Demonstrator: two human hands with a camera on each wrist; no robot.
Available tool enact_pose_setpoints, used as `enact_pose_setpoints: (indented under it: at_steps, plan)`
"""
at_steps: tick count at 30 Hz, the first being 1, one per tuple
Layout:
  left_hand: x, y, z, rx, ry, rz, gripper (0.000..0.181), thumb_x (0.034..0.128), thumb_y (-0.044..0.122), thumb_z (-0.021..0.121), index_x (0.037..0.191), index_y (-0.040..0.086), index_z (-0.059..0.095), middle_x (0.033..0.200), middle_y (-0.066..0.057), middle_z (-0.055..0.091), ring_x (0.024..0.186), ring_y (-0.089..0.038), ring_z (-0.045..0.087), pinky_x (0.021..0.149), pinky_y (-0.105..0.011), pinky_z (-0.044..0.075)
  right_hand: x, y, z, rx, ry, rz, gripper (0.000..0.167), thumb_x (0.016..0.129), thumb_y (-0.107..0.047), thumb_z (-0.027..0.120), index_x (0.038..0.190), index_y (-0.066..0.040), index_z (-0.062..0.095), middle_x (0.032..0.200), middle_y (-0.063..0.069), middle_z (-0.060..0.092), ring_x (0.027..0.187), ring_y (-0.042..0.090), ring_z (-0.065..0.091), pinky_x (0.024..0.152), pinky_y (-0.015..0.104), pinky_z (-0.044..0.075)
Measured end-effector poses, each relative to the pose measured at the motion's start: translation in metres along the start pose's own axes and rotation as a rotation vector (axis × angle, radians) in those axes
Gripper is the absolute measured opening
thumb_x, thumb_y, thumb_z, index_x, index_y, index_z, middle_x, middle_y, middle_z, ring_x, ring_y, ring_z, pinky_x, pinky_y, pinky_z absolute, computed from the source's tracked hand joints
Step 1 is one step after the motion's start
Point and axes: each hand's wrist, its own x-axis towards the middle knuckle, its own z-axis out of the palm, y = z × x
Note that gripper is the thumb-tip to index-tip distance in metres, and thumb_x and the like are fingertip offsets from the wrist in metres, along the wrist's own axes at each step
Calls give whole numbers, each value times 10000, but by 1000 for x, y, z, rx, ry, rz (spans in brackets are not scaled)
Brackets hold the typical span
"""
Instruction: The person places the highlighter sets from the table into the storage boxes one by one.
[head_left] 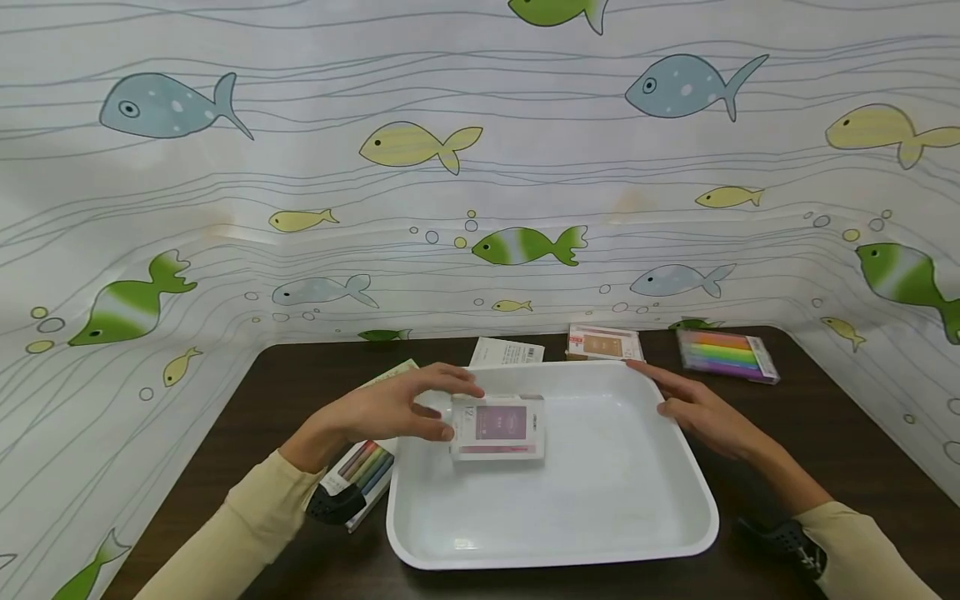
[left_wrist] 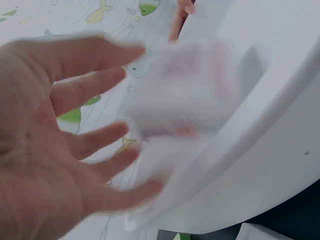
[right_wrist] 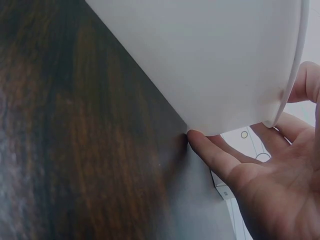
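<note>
Evidently the right hand (head_left: 701, 412) is clamped on the white plastic rectangular tray (head_left: 585, 492) at approx. 2 o'clock, prob. to steady it, w/ the left hand (head_left: 393, 408), fingers apart, prob. guiding the flat white-and-purple box (head_left: 498, 429) at the tray's 10 o'clock, contact unclear.

A: Left hand (head_left: 401, 406)?
B: Over the tray (head_left: 600, 492) rim at its far-left corner, back up. Fingers spread, slightly bent, thumb apart from them.
A: Right hand (head_left: 705, 412)?
B: Holds the tray's far-right corner from outside, thumb at the right side, fingers round to the far side.
A: Arms?
B: Left forearm (head_left: 240, 517) angles in from the tray's near left, right forearm (head_left: 862, 546) from its near right.
</note>
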Motion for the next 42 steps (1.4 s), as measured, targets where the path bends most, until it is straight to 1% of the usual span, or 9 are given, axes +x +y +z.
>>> enact_pose_setpoints:
  at_steps: [3, 6, 9, 17, 24, 27, 31, 36, 42]
  plan:
    - [-4, 0, 0, 85, 44, 8, 561, 917, 325, 776, 1441, 355, 577, 1652, 82, 199, 1485, -257, 219, 1111, -657, 276, 0, 0, 0, -10, 10, 4, 612, 1063, -45, 439, 1636, -142, 245, 1601, 285, 250, 1212, 429, 583, 839, 512, 573]
    - [-8, 0, -2, 110, 79, -3, 566, 919, 371, 760, 1449, 371, 564, 1668, 98, 158, 1507, -278, 157, 1098, -711, 232, 0, 0, 0, -12, 8, 3, 614, 1065, -48, 440, 1637, -136, 235, 1602, 293, 240, 1215, 432, 580, 839, 514, 573]
    - [-10, -2, -3, 112, 95, -4, 541, 941, 383, 734, 1453, 352, 565, 1668, 62, 187, 1505, -308, 173, 1083, -728, 240, -1, -1, -1, -12, 6, 4, 618, 1068, -44, 437, 1640, -134, 220, 1607, 290, 226, 1229, 431, 569, 846, 515, 570]
    - [-13, -9, -3, 76, 154, -60, 521, 955, 431, 712, 1450, 407, 549, 1644, 101, 240, 1476, -263, 263, 1068, -648, 353, -3, -1, 0, -13, 12, 18, 621, 1061, -33, 438, 1638, -128, 229, 1598, 306, 234, 1210, 436, 580, 836, 518, 573]
    - [-16, -13, -5, 34, 197, -63, 605, 969, 393, 711, 1522, 335, 472, 1610, 59, 314, 1432, -305, 353, 1029, -581, 435, -1, 2, 1, -41, 34, 38, 617, 1053, -39, 445, 1633, -137, 256, 1604, 283, 249, 1208, 426, 588, 844, 495, 575]
    - [-16, -17, -6, 7, 210, -49, 596, 997, 367, 680, 1541, 300, 448, 1593, 34, 346, 1424, -328, 365, 1037, -589, 425, -1, 2, 1, -53, 41, 35, 616, 1052, -37, 446, 1631, -134, 260, 1607, 280, 245, 1215, 433, 579, 848, 483, 575]
    - [-18, -22, -8, -36, 237, -34, 566, 1033, 382, 617, 1558, 300, 423, 1595, 25, 347, 1441, -308, 345, 1082, -624, 353, -1, 2, 1, -69, 50, 36, 613, 1051, -46, 453, 1629, -137, 271, 1610, 274, 242, 1221, 436, 573, 851, 470, 575]
    - [-21, -27, -10, -85, 263, -42, 561, 1050, 403, 579, 1574, 330, 392, 1613, 10, 318, 1429, -292, 372, 1091, -625, 339, 0, 0, 2, -77, 52, 41, 609, 1054, -54, 454, 1629, -138, 272, 1612, 266, 246, 1230, 429, 567, 855, 462, 575]
    - [-24, -33, -10, -127, 283, -63, 560, 1073, 392, 531, 1594, 265, 369, 1608, -54, 331, 1418, -330, 394, 1078, -642, 341, 0, -2, 2, -73, 48, 37, 610, 1053, -42, 443, 1630, -122, 260, 1611, 275, 238, 1229, 408, 571, 856, 457, 575]
